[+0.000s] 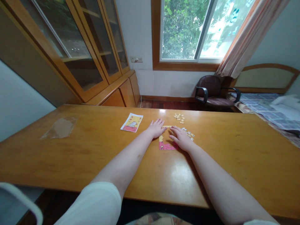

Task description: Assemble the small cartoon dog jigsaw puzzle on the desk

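Note:
A partly assembled jigsaw puzzle, yellow above and pink along the bottom, lies on the wooden table. My left hand rests flat at the puzzle's upper left corner, fingers stretched out. My right hand lies over the puzzle's right side, fingers extended and pressing down on the pieces. Loose puzzle pieces sit in a small heap just beyond the hands, and more loose pieces lie right of my right hand.
A picture card lies left of the puzzle. A clear plastic bag sits at the table's left. Beyond the table stand a dark armchair, wooden glass-door cabinets and a bed at right.

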### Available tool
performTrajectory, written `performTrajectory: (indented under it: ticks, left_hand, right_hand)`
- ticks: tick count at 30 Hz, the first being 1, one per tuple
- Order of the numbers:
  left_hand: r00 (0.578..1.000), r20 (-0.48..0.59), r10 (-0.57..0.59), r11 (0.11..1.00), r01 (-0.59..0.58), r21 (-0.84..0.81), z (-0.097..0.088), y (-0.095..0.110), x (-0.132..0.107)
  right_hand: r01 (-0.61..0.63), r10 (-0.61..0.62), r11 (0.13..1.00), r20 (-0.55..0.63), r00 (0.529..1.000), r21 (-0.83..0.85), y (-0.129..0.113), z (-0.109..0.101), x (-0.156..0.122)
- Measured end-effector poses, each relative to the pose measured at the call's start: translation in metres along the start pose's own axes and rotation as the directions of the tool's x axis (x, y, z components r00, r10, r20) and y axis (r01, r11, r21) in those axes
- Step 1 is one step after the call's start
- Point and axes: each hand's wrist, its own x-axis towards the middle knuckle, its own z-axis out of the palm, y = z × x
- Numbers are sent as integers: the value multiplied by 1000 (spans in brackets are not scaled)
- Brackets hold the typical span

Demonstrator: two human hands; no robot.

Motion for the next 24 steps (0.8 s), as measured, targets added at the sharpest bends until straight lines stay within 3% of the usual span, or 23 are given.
performTrajectory:
  ticks: [7, 14, 19, 24]
  left_hand:
    - [998, -48, -43, 999, 43, 4, 7, -16, -21]
    - [992, -36, -123, 992, 124, 26, 15, -20, -50]
    - [981, -119, -156, 984, 164, 69, 16, 7, -76]
    - [991, 22, -130, 987, 127, 94, 27, 42, -92]
  right_hand:
    - [-15, 33, 993, 152, 988, -116, -7, -2, -2]
    - [-34, 66, 987, 198, 978, -158, -11, -3, -2]
    - [-83, 105, 978, 103, 989, -193, -13, -3, -2]
    - [-139, 156, 955, 46, 987, -262, -23, -12, -5]
